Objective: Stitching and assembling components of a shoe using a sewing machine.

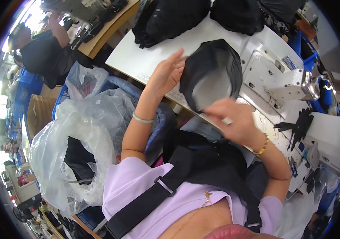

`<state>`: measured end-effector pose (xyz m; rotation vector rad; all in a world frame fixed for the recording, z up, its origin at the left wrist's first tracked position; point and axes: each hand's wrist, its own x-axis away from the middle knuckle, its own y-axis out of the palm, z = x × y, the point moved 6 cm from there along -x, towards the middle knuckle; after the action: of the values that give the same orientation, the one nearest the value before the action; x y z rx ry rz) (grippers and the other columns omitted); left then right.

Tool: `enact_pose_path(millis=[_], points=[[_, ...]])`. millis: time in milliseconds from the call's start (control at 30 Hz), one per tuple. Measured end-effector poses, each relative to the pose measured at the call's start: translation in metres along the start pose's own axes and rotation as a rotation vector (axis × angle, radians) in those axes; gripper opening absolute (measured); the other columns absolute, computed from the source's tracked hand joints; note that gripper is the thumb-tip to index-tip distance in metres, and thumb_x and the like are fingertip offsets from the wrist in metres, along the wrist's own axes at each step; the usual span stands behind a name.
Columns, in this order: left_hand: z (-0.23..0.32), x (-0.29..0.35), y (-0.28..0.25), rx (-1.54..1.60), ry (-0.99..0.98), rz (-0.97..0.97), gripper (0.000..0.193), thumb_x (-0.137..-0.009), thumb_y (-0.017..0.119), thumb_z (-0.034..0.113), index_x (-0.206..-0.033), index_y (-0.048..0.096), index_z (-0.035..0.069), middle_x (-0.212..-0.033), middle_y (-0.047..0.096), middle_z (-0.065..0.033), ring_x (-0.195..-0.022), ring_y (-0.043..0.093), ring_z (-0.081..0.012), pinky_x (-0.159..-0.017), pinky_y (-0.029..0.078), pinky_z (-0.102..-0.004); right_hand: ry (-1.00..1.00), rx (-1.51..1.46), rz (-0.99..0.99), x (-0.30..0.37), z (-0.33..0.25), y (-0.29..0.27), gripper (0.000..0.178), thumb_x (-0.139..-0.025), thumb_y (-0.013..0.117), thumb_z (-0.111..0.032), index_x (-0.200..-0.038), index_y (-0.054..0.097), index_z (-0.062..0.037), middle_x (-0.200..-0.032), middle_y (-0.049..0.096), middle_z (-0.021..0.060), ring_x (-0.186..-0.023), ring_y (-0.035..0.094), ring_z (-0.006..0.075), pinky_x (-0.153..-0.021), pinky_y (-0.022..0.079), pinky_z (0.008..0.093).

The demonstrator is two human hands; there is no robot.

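Note:
A round black fabric piece, like the crown of a hat, stands on the white sewing table in front of me. Its opening faces me and shows a pale grey inside. Beside its left edge, my left hand is raised with the fingers stretched out; the fingertips are near or touching the cloth. My right hand, somewhat smeared by motion, pinches the near lower rim of the piece between thumb and fingers.
Right of the piece is a white sewing machine, with black cloth strips nearby. Black fabric bundles lie at the table's far side. A clear plastic bag holding black cloth is at my left. A person sits at far left.

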<state>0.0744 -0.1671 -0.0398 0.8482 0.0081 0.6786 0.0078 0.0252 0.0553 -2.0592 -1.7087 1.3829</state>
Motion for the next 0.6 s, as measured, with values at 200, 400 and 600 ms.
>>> enact_pose_path(millis=[200,400,600], points=[[0.101,-0.003,-0.041,-0.034,0.531,-0.122,0.025,-0.087,0.057,0.003,-0.111,0.057,0.001,-0.100,0.065,-0.0076,-0.088,0.063,-0.0138,-0.079,0.051,-0.0253,-0.488,0.508,-0.035,-0.035,0.006,0.088,0.031,-0.069,0.058,-0.010,-0.098,0.063,0.0004,-0.096,0.057,0.0073,-0.088,0.054,0.0210,-0.076,0.045,0.0332],[0.189,-0.054,-0.119,-0.405,0.633,0.142,0.015,-0.089,0.053,0.016,-0.098,0.058,0.005,-0.083,0.060,0.0008,-0.073,0.055,-0.0093,-0.062,0.041,-0.0210,-0.328,0.650,0.041,-0.119,0.062,0.187,0.018,-0.072,0.054,-0.012,-0.084,0.060,0.0007,-0.077,0.058,0.0088,-0.077,0.055,0.0204,-0.069,0.045,0.0293],[0.185,-0.119,-0.110,-0.660,0.499,0.162,0.018,-0.091,0.055,0.028,-0.098,0.057,0.011,-0.082,0.052,0.0038,-0.073,0.046,-0.0074,-0.070,0.038,-0.0206,-0.111,0.865,0.077,-0.152,0.092,0.205,0.016,-0.074,0.054,-0.012,-0.079,0.061,0.0014,-0.075,0.063,0.0138,-0.075,0.058,0.0230,-0.067,0.044,0.0293]])
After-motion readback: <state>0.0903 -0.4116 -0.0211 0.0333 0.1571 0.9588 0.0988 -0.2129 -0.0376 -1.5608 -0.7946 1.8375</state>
